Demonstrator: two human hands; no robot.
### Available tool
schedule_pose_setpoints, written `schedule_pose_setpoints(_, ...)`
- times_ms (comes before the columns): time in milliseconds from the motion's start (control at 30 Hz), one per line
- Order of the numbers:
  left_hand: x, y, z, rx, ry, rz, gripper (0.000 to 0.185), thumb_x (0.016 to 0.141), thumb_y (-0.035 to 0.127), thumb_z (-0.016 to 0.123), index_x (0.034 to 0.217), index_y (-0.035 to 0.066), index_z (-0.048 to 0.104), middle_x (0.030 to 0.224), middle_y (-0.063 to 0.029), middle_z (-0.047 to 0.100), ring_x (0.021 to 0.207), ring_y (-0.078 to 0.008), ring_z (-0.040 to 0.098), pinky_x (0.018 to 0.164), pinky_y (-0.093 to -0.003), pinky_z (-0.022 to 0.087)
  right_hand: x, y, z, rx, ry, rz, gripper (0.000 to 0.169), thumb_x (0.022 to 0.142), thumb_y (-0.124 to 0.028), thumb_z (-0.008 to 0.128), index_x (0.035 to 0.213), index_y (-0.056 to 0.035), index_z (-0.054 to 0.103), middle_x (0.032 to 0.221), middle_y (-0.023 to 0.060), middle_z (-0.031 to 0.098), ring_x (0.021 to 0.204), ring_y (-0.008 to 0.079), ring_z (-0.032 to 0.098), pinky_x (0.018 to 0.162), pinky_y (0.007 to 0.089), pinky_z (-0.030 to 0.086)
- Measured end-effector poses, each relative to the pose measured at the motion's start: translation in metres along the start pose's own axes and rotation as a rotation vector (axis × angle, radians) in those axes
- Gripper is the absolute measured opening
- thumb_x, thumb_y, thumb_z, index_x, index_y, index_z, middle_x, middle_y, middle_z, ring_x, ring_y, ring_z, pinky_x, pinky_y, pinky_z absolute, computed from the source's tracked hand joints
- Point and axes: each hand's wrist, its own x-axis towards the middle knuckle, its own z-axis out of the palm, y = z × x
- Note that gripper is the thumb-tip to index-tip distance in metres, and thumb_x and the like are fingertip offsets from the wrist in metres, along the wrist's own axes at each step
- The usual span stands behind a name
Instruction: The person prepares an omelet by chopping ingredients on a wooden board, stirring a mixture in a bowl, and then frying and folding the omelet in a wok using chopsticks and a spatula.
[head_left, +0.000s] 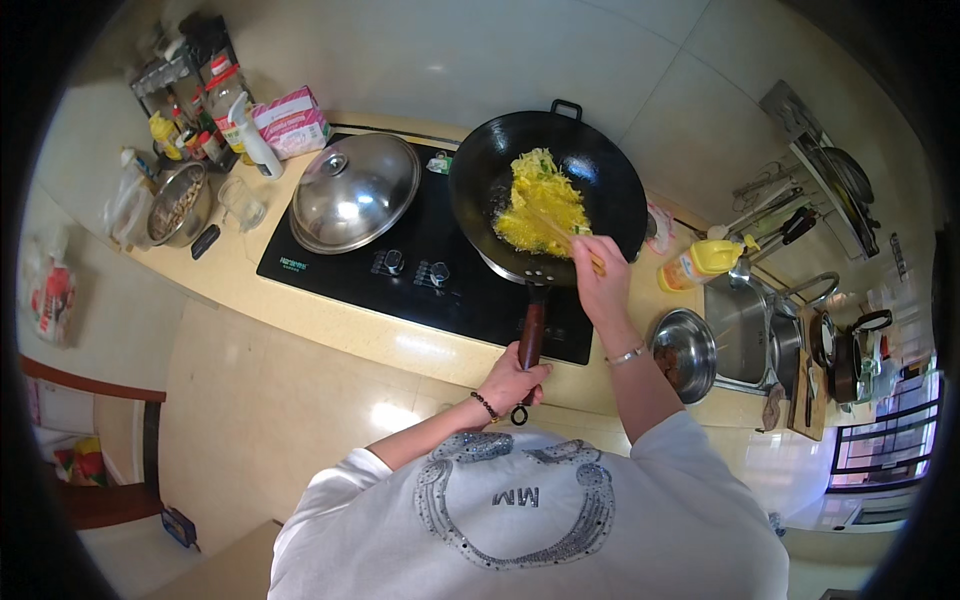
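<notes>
A black wok (607, 180) sits tilted on the right side of the black cooktop (345, 281). My left hand (514, 381) grips its brown wooden handle (532, 330) near the end. Between the fingers of my right hand (601, 277) are wooden chopsticks (551, 227), held over the wok's near right rim. Their tips reach into a yellow egg mixture (541, 199), which bubbles at its lower edge. Pale shreds and green bits show in the mixture, mostly at its far end.
A domed steel lid (356, 195) rests on the cooktop's left side. A steel bowl of food (178, 204), a glass mug (241, 204) and a spray bottle (255, 142) stand further left. To the right are a yellow bottle (701, 264), another steel bowl (684, 356) and the sink (739, 326).
</notes>
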Motion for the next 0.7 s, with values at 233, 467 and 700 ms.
schedule_pose_setpoints(233, -0.011, 0.017, -0.017, -0.013, 0.01, -0.036, 0.04, 0.081, 0.012, 0.065, 0.107, 0.004, 0.036, 0.065, -0.0034, 0.051, 0.048, -0.0117, 0.053, 0.043, -0.0246, 0.045, -0.024, 0.021, -0.067, 0.094, 0.119, 0.217, 0.018, 0.092, -0.01, 0.051, 0.096, 0.005, 0.061, 0.092, 0.0078, 0.061, 0.085, 0.0147, 0.061, 0.078, 0.0268, 0.052)
schedule_pose_setpoints(467, -0.029, 0.038, -0.042, -0.019, 0.037, -0.13, 0.03, 0.082, 0.011, 0.063, 0.103, 0.005, 0.043, 0.066, -0.002, 0.052, 0.046, -0.012, 0.051, 0.042, -0.0238, 0.044, -0.035, 0.014, -0.095, 0.151, 0.162, 0.321, 0.02, 0.092, -0.012, 0.052, 0.096, 0.0053, 0.06, 0.091, 0.008, 0.061, 0.084, 0.0146, 0.062, 0.076, 0.0271, 0.054)
schedule_pose_setpoints(700, -0.05, 0.069, -0.066, 0.161, 0.036, -0.079, 0.034, 0.084, 0.017, 0.063, 0.109, 0.002, 0.044, 0.071, -0.0015, 0.054, 0.049, -0.0087, 0.052, 0.043, -0.0213, 0.043, -0.038, 0.016, -0.103, -0.029, 0.147, 0.147, 0.015, 0.089, -0.012, 0.056, 0.092, 0.0013, 0.062, 0.082, 0.0088, 0.061, 0.074, 0.0153, 0.061, 0.066, 0.0251, 0.047)
